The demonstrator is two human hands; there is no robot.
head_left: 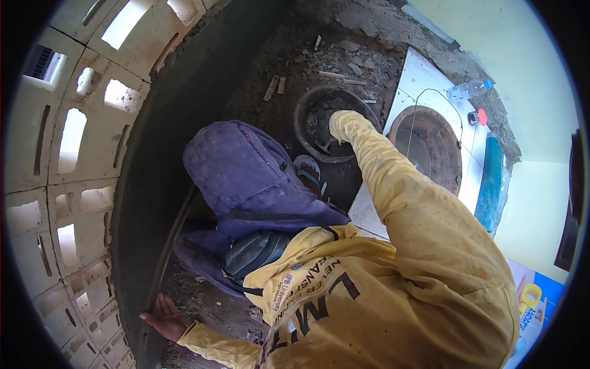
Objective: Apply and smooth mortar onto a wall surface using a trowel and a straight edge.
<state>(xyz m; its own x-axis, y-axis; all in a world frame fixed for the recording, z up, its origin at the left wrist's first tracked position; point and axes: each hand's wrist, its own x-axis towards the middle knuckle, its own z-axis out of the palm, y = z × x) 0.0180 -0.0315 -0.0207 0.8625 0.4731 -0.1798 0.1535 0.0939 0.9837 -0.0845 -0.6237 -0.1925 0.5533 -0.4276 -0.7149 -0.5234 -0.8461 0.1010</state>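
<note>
My right arm, in a yellow sleeve, reaches forward into a round dark tub [299,126] that holds grey, wet-looking mortar [318,118]. At the cuff my right hand [335,142] is mostly hidden, so its grip does not show. Low on the left, my left hand [167,318] has its palm turned up and fingers apart. It lies beside the lower end of a long thin strip [175,230] along the foot of the dark grey rendered wall [203,86]. Whether the fingers touch the strip is unclear.
Right of the tub, a reddish-brown bucket [456,161] with a wire handle stands on white tiles [413,77]. Past it are a clear bottle [470,90], a red-lidded jar [478,117] and a long teal object [490,178]. Rubble [351,55] litters the far floor. Pierced blocks [80,141] rise on the left.
</note>
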